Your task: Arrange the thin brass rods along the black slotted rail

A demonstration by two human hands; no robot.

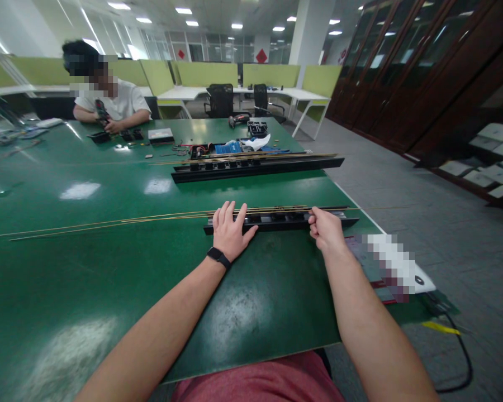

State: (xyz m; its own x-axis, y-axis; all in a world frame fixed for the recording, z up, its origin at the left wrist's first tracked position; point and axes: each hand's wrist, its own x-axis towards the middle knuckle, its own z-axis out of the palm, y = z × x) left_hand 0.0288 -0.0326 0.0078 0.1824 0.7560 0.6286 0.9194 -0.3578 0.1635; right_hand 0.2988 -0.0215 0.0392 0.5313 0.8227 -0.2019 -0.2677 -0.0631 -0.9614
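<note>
A black metal profile [276,226] lies crosswise on the green table before me, with dark parts inside it. Several thin gold-coloured rods [163,216] run along its top and reach far out to the left. My left hand [229,226], a dark watch on its wrist, rests with spread fingers over the profile's left part and the rods. Near the right end my right hand [324,226] is closed in a pinch on a thin rod, which sticks out to the right past the fingers.
Behind lies a second black profile [260,167] with more rods, beside blue parts [230,147] and a white piece. A power drill [238,120] is farther back. Across the green table [109,273] sits a person [113,100] holding a tool. A white device and cable lie at the right edge.
</note>
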